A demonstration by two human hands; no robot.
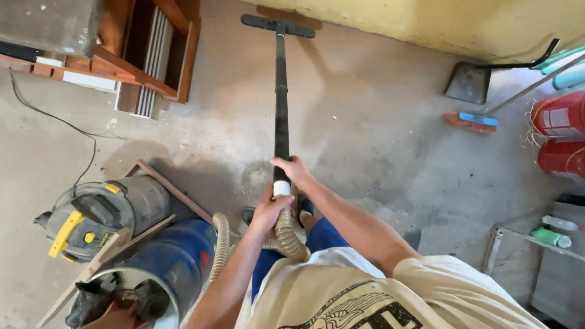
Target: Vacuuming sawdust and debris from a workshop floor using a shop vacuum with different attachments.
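1. Gripping a vacuum wand with both hands, a person in a cream printed T-shirt stands over a dusty concrete floor. The left hand is wrapped around the white collar where the ribbed hose joins; the right hand is clasped on the black tube just above it.

2. The wand runs straight ahead to a flat black floor head, which lies against the foot of a yellow wall.

3. Risks, as judged: the hose loops close to the feet and could trip the person; a thin black cable trails nearby; loose wooden slats could catch the hose.

4. A grey and yellow vacuum canister lies beside a glossy blue drum, where another person's hand reaches in.

5. A broom, a metal dustpan and red buckets sit to the right.
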